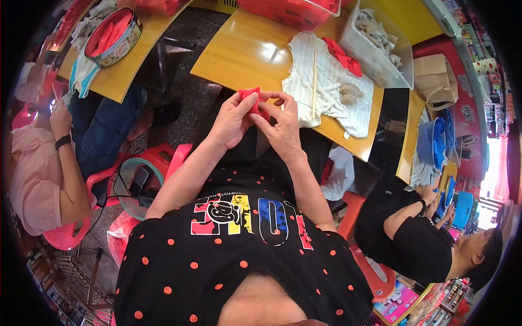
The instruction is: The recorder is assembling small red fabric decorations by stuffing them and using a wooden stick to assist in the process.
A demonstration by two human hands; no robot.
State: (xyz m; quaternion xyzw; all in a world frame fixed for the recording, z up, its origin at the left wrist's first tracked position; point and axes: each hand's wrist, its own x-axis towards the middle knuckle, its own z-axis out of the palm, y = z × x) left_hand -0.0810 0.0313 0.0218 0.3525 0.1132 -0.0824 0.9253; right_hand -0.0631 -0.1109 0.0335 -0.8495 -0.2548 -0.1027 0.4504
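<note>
Between my two hands, over the near edge of the table, I hold a small red piece of cloth (249, 93). My left hand (232, 120) pinches it from the left, thumb on top. The fingers of my right hand (281, 120) are bent around its right side. How the piece is folded is partly hidden by my fingers. Just right of my hands, a white cloth (302, 70) lies spread on the table (234, 54). On it rest a thin wooden stick (315, 81), a greyish-beige wad (351, 94) and several crumpled red pieces (342, 56).
A clear bin (403, 73) of greyish scraps and a red-filled basket (288, 15) stand at the table's far side. Left, a round tin (117, 53) holds red pieces beside a seated person (46, 174). Another person (421, 244) works at the right. A red stool (356, 212) stands behind.
</note>
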